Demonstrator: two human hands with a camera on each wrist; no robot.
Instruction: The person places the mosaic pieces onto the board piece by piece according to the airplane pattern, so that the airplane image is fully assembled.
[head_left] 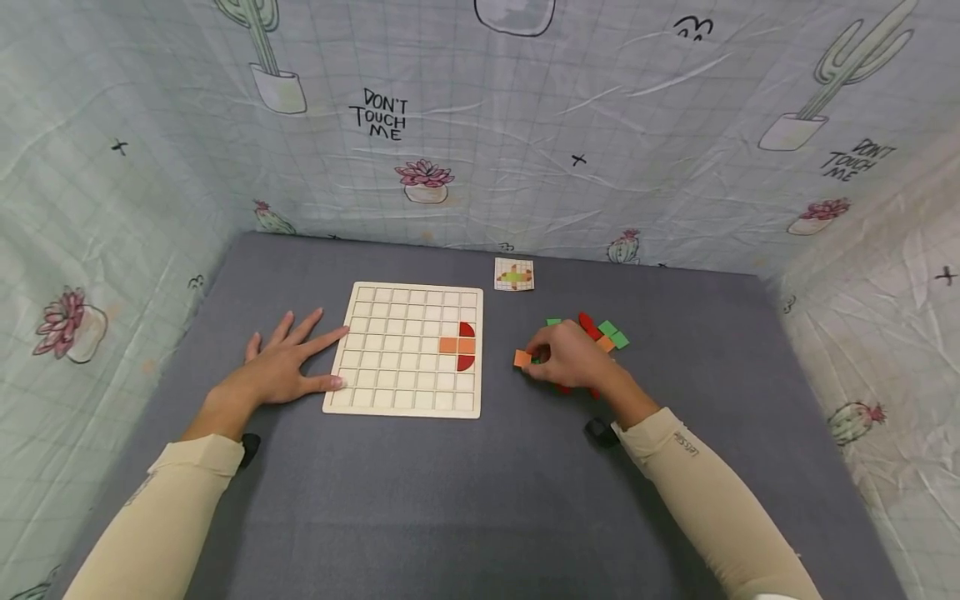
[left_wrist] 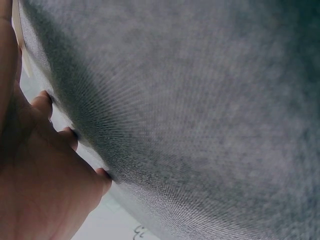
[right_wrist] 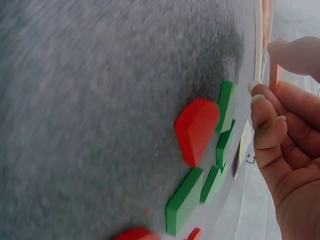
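While the right hand pinched an orange tile just left of the loose pile, the pick-up step looked under way; next it likely needed carrying left to the board, which the flat, released left hand steadied on the bench.

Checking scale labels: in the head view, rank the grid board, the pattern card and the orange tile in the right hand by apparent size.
1. Grid board, largest.
2. Pattern card.
3. Orange tile, smallest, pinched by the right hand.
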